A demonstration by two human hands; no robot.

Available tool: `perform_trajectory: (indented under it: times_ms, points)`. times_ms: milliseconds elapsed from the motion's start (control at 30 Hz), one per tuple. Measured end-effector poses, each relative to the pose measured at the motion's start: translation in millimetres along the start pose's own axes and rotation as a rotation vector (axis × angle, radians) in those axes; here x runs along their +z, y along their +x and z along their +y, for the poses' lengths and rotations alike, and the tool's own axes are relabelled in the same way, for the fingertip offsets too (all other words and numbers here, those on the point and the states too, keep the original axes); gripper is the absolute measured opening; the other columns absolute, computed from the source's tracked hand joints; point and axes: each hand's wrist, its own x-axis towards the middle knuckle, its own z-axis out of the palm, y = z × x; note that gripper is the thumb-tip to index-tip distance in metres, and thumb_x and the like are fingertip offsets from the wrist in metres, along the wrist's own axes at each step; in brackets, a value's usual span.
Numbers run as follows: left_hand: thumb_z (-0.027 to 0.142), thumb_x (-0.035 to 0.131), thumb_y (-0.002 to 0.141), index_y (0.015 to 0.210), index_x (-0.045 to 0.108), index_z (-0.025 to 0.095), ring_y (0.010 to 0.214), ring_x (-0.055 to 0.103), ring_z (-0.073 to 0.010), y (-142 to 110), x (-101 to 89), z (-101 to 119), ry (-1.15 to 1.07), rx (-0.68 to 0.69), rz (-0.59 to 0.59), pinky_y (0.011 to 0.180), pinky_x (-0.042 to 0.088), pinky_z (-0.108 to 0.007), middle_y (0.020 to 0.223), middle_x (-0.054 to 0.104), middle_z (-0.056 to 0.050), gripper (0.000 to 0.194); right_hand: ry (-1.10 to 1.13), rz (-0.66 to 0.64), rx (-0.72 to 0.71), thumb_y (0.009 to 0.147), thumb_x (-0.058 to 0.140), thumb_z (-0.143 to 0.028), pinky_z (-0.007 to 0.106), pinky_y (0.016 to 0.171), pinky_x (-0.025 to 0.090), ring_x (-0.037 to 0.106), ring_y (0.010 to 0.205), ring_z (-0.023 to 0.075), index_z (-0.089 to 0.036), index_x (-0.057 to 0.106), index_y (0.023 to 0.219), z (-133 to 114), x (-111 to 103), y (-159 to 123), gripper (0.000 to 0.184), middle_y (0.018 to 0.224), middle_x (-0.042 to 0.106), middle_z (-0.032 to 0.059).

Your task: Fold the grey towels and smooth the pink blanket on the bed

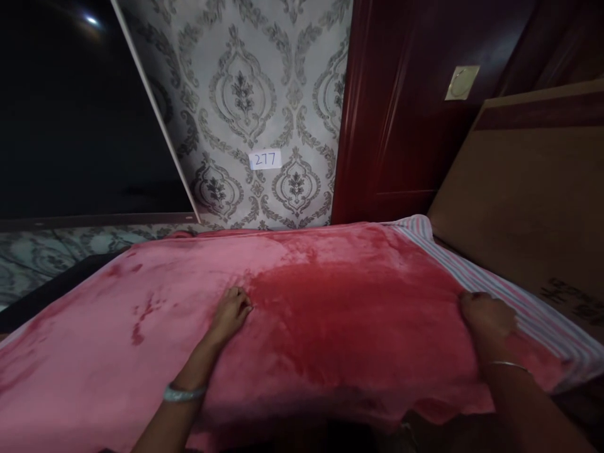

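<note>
A plush pink-red blanket (349, 314) is spread out flat in front of me, its pile brushed into lighter and darker patches. My left hand (232, 307) rests near its middle with curled fingers, pinching the cloth; the fingertips are partly hidden. Toward the right edge, my right hand (488, 313) is closed on the blanket, its fingers turned down and mostly out of sight. The cloth lies fairly taut between both hands. Beside the right hand shows a striped grey, white and pink fabric (453, 261) along the blanket's edge.
A large cardboard box (523, 182) stands close on the right. Behind the blanket are patterned wallpaper (287, 82) with a paper label (265, 159) reading 277 and a dark red wood panel (401, 126). A big black screen (80, 119) hangs at the upper left.
</note>
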Motion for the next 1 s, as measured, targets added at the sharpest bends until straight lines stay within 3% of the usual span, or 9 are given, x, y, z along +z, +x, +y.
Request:
perform_trajectory:
  times_ms: [100,200,333,467,633,800,900,1000]
  points:
    - [0.020,0.054,0.086,0.071,0.058,0.022,0.091,0.058,-0.0255,1.0,-2.5,7.7,0.024,-0.032,0.002,0.087,0.047,-0.041,0.087,0.063,-0.009,0.016,0.061,-0.110,0.105,0.095,0.032,-0.038,0.053,0.085,0.054,0.064,0.116,0.0472,-0.004,0.075,0.121,-4.8,-11.4,-4.2,0.060,0.119,0.067,0.0326]
    - [0.021,0.050,0.087,0.070,0.054,0.023,0.095,0.059,-0.0268,1.1,-2.7,9.9,0.009,-0.028,0.064,0.090,0.049,-0.043,0.092,0.066,-0.011,0.017,0.154,-0.125,0.102,0.098,0.029,-0.038,0.050,0.087,0.053,0.066,0.113,0.0440,-0.002,0.070,0.127,-8.3,-22.6,-10.6,0.062,0.117,0.067,0.0320]
    - [0.027,0.043,0.091,0.077,0.053,0.024,0.091,0.062,-0.0250,0.7,-4.0,8.2,-0.086,-0.041,0.143,0.088,0.051,-0.041,0.090,0.069,-0.009,0.018,0.308,-0.034,0.154,0.098,0.032,-0.040,0.046,0.081,0.050,0.067,0.104,0.0394,-0.004,0.064,0.133,-9.3,-28.6,-18.3,0.059,0.111,0.068,0.0302]
    - [0.031,0.040,0.092,0.074,0.048,0.026,0.077,0.062,-0.0234,1.4,-7.6,9.7,-0.094,-0.098,0.187,0.076,0.052,-0.036,0.076,0.065,-0.006,0.020,0.478,0.034,0.143,0.091,0.043,-0.037,0.040,0.078,0.046,0.063,0.093,0.0325,-0.010,0.065,0.131,-6.4,-28.4,-18.6,0.053,0.103,0.069,0.0196]
    - [0.029,0.038,0.091,0.073,0.044,0.027,0.074,0.061,-0.0238,2.3,-11.0,15.4,-0.044,-0.102,0.226,0.073,0.051,-0.036,0.072,0.061,-0.006,0.019,0.627,0.155,0.128,0.084,0.046,-0.038,0.038,0.073,0.043,0.052,0.073,0.0255,-0.014,0.065,0.132,-1.4,-23.5,-15.3,0.057,0.082,0.059,0.0073]
    - [0.028,0.038,0.092,0.074,0.044,0.027,0.077,0.063,-0.0258,4.9,-12.1,18.3,0.029,-0.142,0.234,0.075,0.051,-0.038,0.075,0.063,-0.008,0.020,0.714,0.234,0.115,0.081,0.043,-0.033,0.037,0.079,0.046,0.054,0.079,0.0251,-0.008,0.070,0.123,2.8,-18.1,-10.5,0.056,0.095,0.066,0.0129]
    - [0.027,0.038,0.092,0.075,0.046,0.026,0.078,0.064,-0.0259,7.2,-11.1,17.9,0.073,-0.162,0.168,0.076,0.050,-0.038,0.076,0.064,-0.008,0.019,0.725,0.199,0.075,0.080,0.042,-0.030,0.036,0.088,0.046,0.058,0.089,0.0259,-0.005,0.071,0.121,4.6,-17.4,-8.5,0.056,0.105,0.070,0.0165]
    - [0.025,0.037,0.093,0.076,0.049,0.025,0.077,0.064,-0.0247,8.5,-9.3,17.1,0.118,-0.167,0.071,0.074,0.048,-0.036,0.077,0.065,-0.008,0.020,0.747,0.124,0.066,0.080,0.041,-0.027,0.034,0.082,0.046,0.057,0.082,0.0235,-0.005,0.070,0.124,4.8,-18.7,-9.3,0.058,0.103,0.070,0.0160]
